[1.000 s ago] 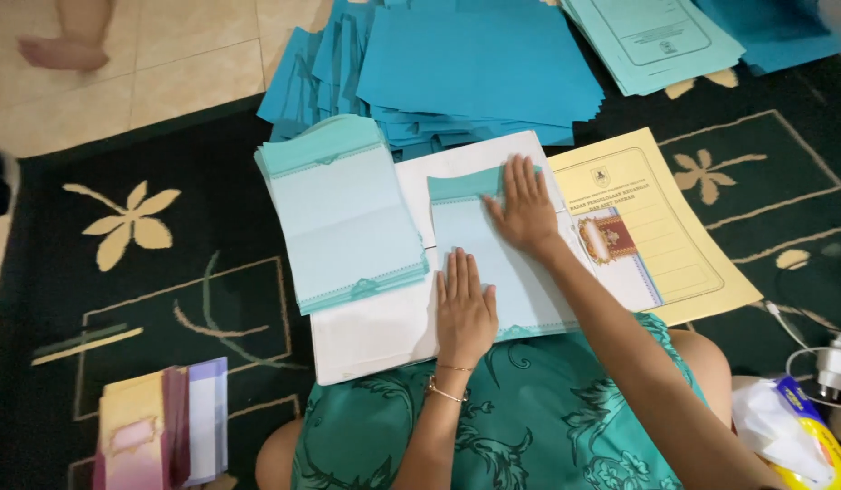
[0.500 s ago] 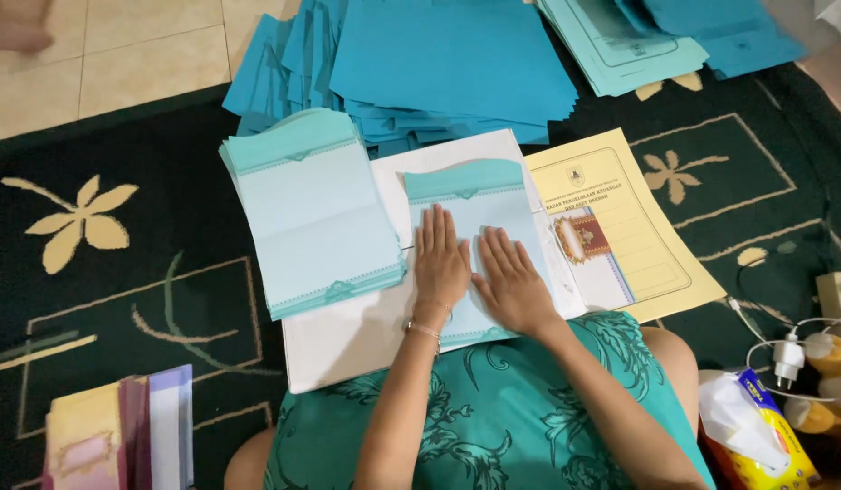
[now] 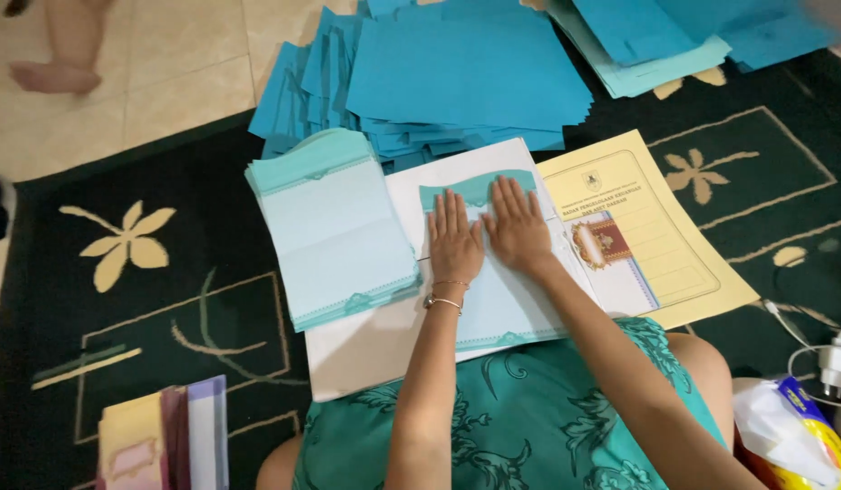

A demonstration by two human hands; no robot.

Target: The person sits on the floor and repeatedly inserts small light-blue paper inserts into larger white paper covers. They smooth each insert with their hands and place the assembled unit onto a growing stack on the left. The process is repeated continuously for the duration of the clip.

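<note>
Both hands now lie flat and side by side on the pale teal sheet [image 3: 502,304], fingers spread and pointing toward its scalloped top edge. A second ago the left hand [image 3: 455,243] sat low on the sheet and the right hand [image 3: 518,227] reached high; they have since drawn together, nearly touching. The sheet rests on a white board [image 3: 366,340], just right of the stack of matching sheets [image 3: 334,236] and left of the yellow folder [image 3: 661,231].
</note>
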